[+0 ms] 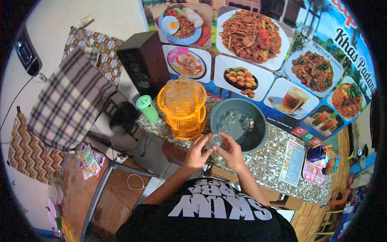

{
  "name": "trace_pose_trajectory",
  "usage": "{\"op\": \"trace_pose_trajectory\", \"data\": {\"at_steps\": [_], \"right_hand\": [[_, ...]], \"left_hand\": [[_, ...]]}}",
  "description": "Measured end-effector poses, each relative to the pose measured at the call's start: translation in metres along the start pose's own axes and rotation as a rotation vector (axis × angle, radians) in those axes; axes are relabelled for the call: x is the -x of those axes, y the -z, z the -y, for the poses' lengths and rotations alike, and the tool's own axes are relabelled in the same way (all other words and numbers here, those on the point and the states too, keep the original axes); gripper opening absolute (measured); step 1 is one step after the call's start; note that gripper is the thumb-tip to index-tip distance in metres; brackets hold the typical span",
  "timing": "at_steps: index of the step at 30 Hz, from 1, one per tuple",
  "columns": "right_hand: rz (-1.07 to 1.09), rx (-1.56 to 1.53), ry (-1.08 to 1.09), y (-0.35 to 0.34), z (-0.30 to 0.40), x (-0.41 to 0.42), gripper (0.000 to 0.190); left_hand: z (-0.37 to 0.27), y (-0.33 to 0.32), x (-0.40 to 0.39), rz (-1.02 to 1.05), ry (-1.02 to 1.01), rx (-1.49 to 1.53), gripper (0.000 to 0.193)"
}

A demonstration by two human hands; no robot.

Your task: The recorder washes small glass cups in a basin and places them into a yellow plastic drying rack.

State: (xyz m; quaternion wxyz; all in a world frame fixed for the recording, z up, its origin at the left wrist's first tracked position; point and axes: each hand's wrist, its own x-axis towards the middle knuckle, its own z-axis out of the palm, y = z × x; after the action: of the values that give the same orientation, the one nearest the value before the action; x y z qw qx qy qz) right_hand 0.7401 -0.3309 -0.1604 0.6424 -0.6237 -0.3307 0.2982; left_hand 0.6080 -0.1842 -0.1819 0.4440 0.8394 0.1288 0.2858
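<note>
Both my hands hold one clear glass jar or cup (216, 140) over the front rim of a round grey plastic basin. My left hand (198, 151) grips it from the left, and my right hand (231, 151) from the right. Inside the basin (254, 142) lie several clear glass vessels (231, 116), one with a red mark. Left of the basin stands a stack of orange plastic baskets (185, 124), with several clear glasses (181, 90) piled in the top one. A light green plastic pitcher (147, 109) stands left of the baskets.
The speckled stone counter (272, 163) carries a laminated menu (292, 163) and a dark blue container (316, 153) at the right. A black speaker (143, 63) stands behind the pitcher. A banner with food pictures (245, 78) rises behind the basin. Stools are tucked below the counter's front edge.
</note>
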Motion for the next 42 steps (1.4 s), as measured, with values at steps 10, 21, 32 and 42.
{"op": "trace_pose_trajectory", "data": {"at_steps": [10,21,32,42], "right_hand": [[0.264,0.003,0.097,-0.057,-0.025,-0.033,0.064],[0.134,0.167,0.258,-0.119,-0.077,-0.082,0.061],[0.036,0.199,0.222,-0.13,-0.092,-0.107,0.058],[0.028,0.214,0.29,-0.129,-0.111,-0.127,0.058]], "left_hand": [[0.04,0.055,0.023,-0.147,0.042,0.026,0.06],[0.097,0.082,0.005,-0.272,0.078,-0.042,0.053],[0.105,0.086,-0.013,-0.264,0.092,-0.121,0.048],[0.116,0.083,-0.018,-0.31,0.023,-0.174,0.052]]}}
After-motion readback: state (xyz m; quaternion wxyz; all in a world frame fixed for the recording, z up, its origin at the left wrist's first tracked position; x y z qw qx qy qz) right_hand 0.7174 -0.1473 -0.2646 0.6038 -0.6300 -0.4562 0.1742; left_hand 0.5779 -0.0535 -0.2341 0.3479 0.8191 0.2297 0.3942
